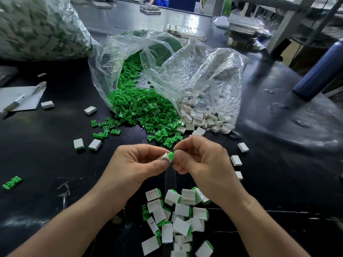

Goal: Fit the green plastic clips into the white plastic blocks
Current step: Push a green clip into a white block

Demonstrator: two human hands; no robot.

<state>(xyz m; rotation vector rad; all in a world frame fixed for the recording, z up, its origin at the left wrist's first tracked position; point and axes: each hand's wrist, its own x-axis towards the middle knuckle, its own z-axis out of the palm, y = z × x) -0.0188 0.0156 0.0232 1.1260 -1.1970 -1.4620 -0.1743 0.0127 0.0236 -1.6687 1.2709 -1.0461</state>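
My left hand (138,165) pinches a small white plastic block (164,157) between thumb and fingers above the black table. My right hand (199,157) pinches a green plastic clip (171,155), whose end meets the block's open side. Behind the hands, a heap of loose green clips (141,108) spills from a clear bag. Loose white blocks (200,117) lie in a second clear bag to the right. Near the table's front sits a pile of white blocks with green clips fitted (178,219).
A large full plastic bag (37,28) stands at the back left. Paper with a pen (24,98) lies at the left edge, and a blue bottle (319,71) stands at the right. Single blocks (243,147) and a stray clip (12,182) are scattered on the black table (278,182).
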